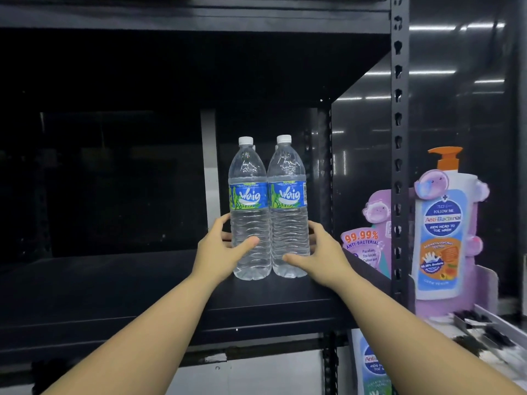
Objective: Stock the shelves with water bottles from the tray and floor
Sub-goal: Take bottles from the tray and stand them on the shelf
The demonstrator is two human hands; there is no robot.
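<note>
Two water bottles (268,212) upright and touching on black shelf (114,283), left hand (221,252) gripping left bottle, right hand (319,252) gripping right bottle, purple wash bottle (440,238) beyond upright post (398,138)

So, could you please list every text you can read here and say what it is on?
"Waig": left water bottle and right water bottle; small print above is blurred.
"Anti-Bacterial", "KIDS HEAD TO TOE WASH": pump bottle; its orange panel is unreadable.
"99.99% ANTI-BACTERIAL": purple card.
</note>
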